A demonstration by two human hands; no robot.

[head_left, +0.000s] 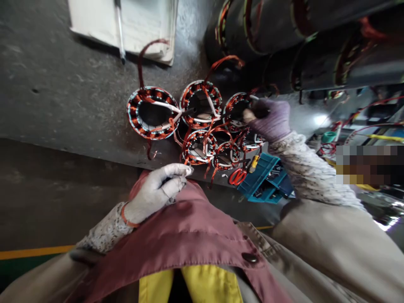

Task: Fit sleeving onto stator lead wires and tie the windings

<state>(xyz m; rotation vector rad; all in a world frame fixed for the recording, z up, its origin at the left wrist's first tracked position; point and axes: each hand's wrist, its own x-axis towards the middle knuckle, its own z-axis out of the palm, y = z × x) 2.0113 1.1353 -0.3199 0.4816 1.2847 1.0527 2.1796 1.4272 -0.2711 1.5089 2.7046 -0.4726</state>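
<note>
Several stators wound with copper wire stand in a cluster on the grey bench. A large stator point(134, 111) is at the left, a second stator point(186, 99) in the middle, and a third stator point(230, 111) at the right. My right hand point(271, 120), in a purple glove with a bare thumb tip, is closed at the right rim of the third stator; its fingers are partly hidden. Below a smaller stator point(189, 147), my left hand point(160, 187) in a grimy white glove has its fingers curled together. Whatever its fingertips hold, if anything, is too small to name.
An open notebook point(94, 25) lies at the upper left with a pen point(119, 29) on it. Dark cylinders point(271, 25) carrying wound rings lie at the upper right. Red-handled scissors point(237, 176) and a blue bin point(252, 185) are by the bench edge. Another person sits at the right.
</note>
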